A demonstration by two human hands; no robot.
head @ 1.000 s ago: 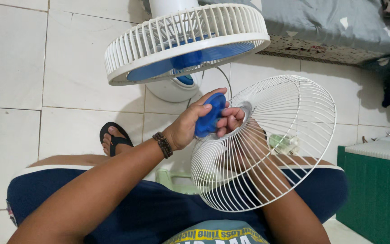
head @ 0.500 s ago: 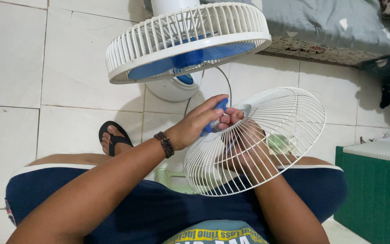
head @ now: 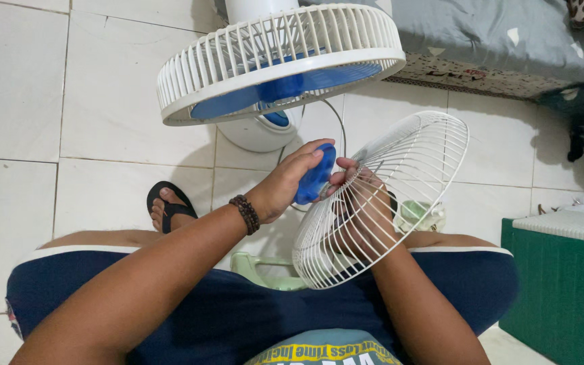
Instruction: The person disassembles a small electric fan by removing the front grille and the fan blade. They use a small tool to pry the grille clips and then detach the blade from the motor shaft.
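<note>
The white wire fan guard (head: 400, 182) is in the middle of the view, a bit toward 3 o'clock, held up in the air over the person's lap. It is tilted, with its top rim up toward 1 o'clock and its bottom rim down toward 7 o'clock. At its center sits a round blue plastic cap (head: 314, 177).

The left hand (head: 285, 186) comes in from 8 o'clock. Its fingers are curled over the blue cap, with the thumb on the near side, so the cap is gripped between thumb and fingers. A dark bead bracelet (head: 245, 214) goes around that wrist.

The right hand (head: 363, 213) is behind the wires of the guard and shows through them. Its fingertips (head: 346, 169) poke out at the center ring, touching the guard just beside the blue cap. The fingers look bent around the hub, but the wires hide much of them.

At 12 o'clock stands an electric fan (head: 278, 61) with a white slatted cage and blue blades (head: 285, 91) inside. Its round white base (head: 261, 132) rests on the white tiled floor (head: 28, 88). A thin cord (head: 341, 128) runs from it.

At 9 o'clock a foot in a black flip-flop (head: 163, 206) rests on the floor. A pale green plastic stool (head: 258, 269) peeks out between the knees. At 4 o'clock is a dark green box (head: 562, 297) with a white top. A grey blanket (head: 501, 37) lies at 1 o'clock.
</note>
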